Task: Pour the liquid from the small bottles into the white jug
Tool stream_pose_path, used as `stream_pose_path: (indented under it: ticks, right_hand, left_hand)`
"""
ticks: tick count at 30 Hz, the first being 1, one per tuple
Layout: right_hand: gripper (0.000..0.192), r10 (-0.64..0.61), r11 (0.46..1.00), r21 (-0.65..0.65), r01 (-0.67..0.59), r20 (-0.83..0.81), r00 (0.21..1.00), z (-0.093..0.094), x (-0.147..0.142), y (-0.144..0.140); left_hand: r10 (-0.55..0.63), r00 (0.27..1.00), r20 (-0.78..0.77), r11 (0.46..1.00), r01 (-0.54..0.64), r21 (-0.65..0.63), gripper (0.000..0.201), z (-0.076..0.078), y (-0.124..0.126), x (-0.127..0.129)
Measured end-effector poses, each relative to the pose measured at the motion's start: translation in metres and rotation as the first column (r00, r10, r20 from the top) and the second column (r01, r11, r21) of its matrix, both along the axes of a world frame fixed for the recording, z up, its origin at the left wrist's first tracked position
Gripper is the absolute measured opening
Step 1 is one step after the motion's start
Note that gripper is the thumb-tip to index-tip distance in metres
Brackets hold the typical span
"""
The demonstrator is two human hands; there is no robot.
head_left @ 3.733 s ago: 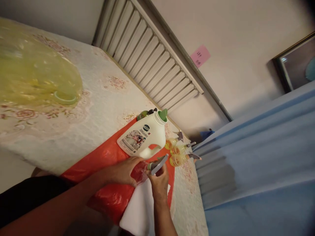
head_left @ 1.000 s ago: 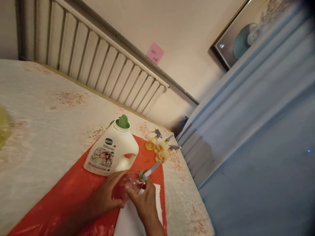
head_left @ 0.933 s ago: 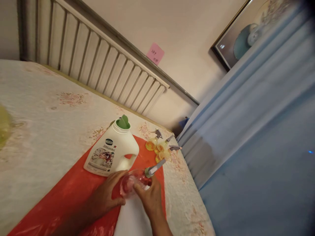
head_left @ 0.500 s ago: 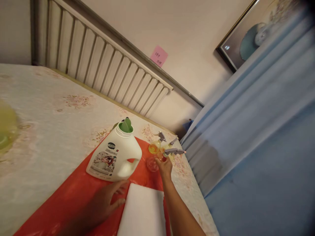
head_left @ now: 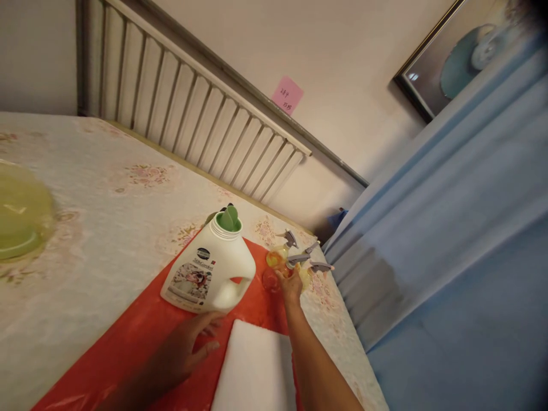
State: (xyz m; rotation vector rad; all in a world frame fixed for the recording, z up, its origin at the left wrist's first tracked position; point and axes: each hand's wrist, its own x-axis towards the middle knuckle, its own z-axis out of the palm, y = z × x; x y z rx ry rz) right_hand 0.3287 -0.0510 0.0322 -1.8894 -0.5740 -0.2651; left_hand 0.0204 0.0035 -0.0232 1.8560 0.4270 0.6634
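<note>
My right hand [head_left: 291, 285] is closed around a spray bottle [head_left: 271, 280] with pinkish-red contents and a grey trigger head, partly hidden by the fingers. Close by stand other spray bottles, one with yellow-orange contents [head_left: 277, 257] and grey trigger heads. A large white detergent jug [head_left: 226, 251] with a green spout and a picture label stands on a red sheet [head_left: 141, 342]. Just in front of its base is my left hand [head_left: 197, 342], fingers apart and holding nothing. A white slab [head_left: 257, 365], perhaps foam or a folded cloth, lies between my arms.
A floral tablecloth [head_left: 98, 228] covers the table. At the far left sits a translucent yellow basin [head_left: 25, 211]. Behind the table are a radiator [head_left: 180, 103] and a wall with a pink note [head_left: 287, 95]. A blue curtain [head_left: 449, 257] hangs along the right side.
My right hand has brought the pinkish-red spray bottle closer to the other bottles and tilted it more upright. The left hand stays by the jug. The whole view has shifted slightly.
</note>
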Motion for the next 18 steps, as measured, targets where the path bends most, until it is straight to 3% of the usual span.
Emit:
stream_pose_path:
  ticks: [4, 7, 11, 14, 16, 18]
  right_hand:
    - [0.044, 0.003, 1.000, -0.018, -0.003, -0.018, 1.000, 0.003, -0.019, -0.018]
    - [0.036, 0.168, 0.985, -0.016, -0.169, -0.054, 0.984, 0.008, -0.048, -0.025]
    - [0.038, 0.495, 0.865, -0.014, -0.501, -0.138, 0.858, 0.021, -0.094, -0.019]
    - [0.040, 0.625, 0.771, -0.017, -0.637, -0.178, 0.760, 0.031, -0.120, -0.007]
    - [0.029, 0.639, 0.756, -0.021, -0.654, -0.191, 0.745, 0.033, -0.129, 0.004]
    - [0.020, 0.615, 0.776, -0.016, -0.630, -0.199, 0.763, 0.030, -0.135, 0.016]
  left_hand:
    - [0.109, 0.993, 0.049, 0.993, -0.107, -0.043, 0.034, 0.002, 0.006, -0.006]
    - [0.285, 0.958, 0.023, 0.953, -0.280, -0.116, 0.031, 0.008, 0.012, -0.013]
    - [0.521, 0.853, 0.007, 0.839, -0.511, -0.186, 0.031, 0.012, 0.024, -0.025]
    - [0.601, 0.799, -0.010, 0.776, -0.586, -0.234, 0.030, 0.012, 0.032, -0.034]
    - [0.617, 0.785, -0.057, 0.754, -0.610, -0.244, 0.029, 0.012, 0.035, -0.040]
    - [0.612, 0.781, -0.121, 0.747, -0.622, -0.235, 0.027, 0.013, 0.037, -0.045]
